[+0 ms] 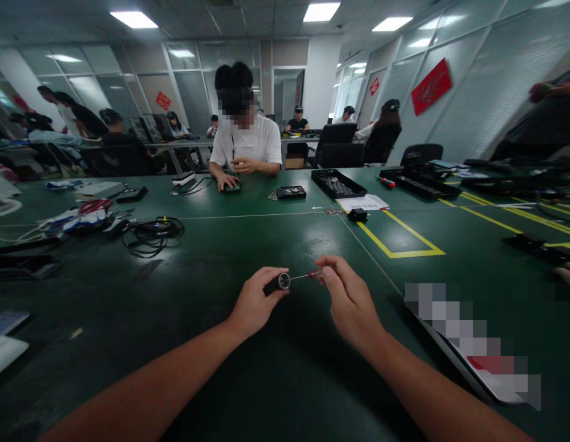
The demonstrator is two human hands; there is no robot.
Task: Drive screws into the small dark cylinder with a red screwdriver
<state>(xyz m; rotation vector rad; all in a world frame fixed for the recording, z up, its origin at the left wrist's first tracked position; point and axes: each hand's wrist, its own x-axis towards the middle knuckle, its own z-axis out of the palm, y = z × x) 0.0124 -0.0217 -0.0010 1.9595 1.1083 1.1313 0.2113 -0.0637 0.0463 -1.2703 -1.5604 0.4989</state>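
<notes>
My left hand [258, 299] is closed around a small black cylinder [283, 281], whose round open end with a metallic rim faces right. What the cylinder belongs to I cannot make out. My right hand [348, 296] pinches the red handle of a thin screwdriver [311, 274]. Its shaft points left, and the tip reaches the cylinder's open end; whether it touches a screw inside is too small to tell. Both hands are held above the green table [211, 368].
Coiled black cables [153, 235] lie at left. A black parts tray [338, 184] and a small black block [357, 215] are ahead, near yellow tape [416, 253]. A pale flat object [492, 374] rests by my right forearm. A person [245, 144] works opposite.
</notes>
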